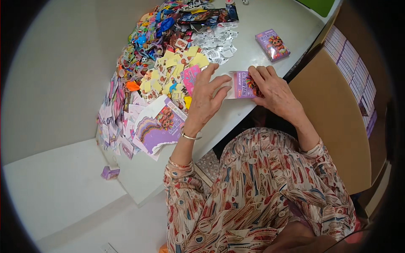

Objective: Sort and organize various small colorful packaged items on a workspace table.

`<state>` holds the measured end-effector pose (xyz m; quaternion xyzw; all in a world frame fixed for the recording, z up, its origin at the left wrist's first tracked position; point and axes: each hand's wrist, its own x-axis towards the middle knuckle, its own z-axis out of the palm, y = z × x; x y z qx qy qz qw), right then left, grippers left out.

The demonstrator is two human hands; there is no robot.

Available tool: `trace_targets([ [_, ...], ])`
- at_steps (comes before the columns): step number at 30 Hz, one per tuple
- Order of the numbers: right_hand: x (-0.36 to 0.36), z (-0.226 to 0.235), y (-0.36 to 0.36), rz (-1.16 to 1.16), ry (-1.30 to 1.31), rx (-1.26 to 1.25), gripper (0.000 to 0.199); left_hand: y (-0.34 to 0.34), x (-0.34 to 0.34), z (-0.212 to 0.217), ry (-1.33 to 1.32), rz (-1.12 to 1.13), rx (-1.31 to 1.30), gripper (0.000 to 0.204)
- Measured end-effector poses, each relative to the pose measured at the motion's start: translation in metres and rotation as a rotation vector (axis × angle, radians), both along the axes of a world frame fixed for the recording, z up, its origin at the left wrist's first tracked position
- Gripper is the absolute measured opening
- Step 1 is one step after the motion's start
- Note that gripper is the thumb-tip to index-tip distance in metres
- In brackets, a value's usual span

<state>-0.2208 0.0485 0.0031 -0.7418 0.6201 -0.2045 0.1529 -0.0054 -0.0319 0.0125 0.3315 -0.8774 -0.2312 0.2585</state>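
Both hands hold a small purple box point(244, 85) just above the table's near edge. The right hand point(274, 89) pinches its right end, fingers curled over the top; the left hand point(205, 99) has its fingers spread, the tips touching the box's pale open flap at its left end.

Just left of the left hand lies a heap of yellow and pink cards point(175, 74), with bright toys point(147, 40) piled beyond and white packets point(219, 44) behind the box. Flattened purple cartons point(160, 126) lie by the left wrist, which wears a bracelet point(190, 135). A closed purple box point(272, 44) sits well apart, farther back on the right.

The white table point(261, 21) stands by a grey wall; a brown carton point(337, 114) of stacked boxes stands to the right.

The held box lies flat, long axis left to right, open end toward the left hand.
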Motion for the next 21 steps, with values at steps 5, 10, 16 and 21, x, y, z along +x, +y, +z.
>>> trace_targets([
  [5,-0.019,-0.001,-0.001,0.104,-0.069,0.058,0.084,0.007,-0.012,0.0,0.037,-0.039,0.237,0.037],
  [10,-0.035,-0.026,-0.003,0.306,-0.354,-0.012,0.089,0.012,-0.018,0.008,-0.042,-0.095,0.159,0.049],
  [16,-0.036,-0.02,-0.004,0.27,-0.293,0.061,0.085,0.01,-0.02,0.013,-0.165,-0.088,0.189,0.05],
  [21,-0.019,0.005,-0.001,0.141,-0.029,0.029,0.083,0.005,-0.019,-0.02,-0.168,-0.094,0.179,0.053],
])
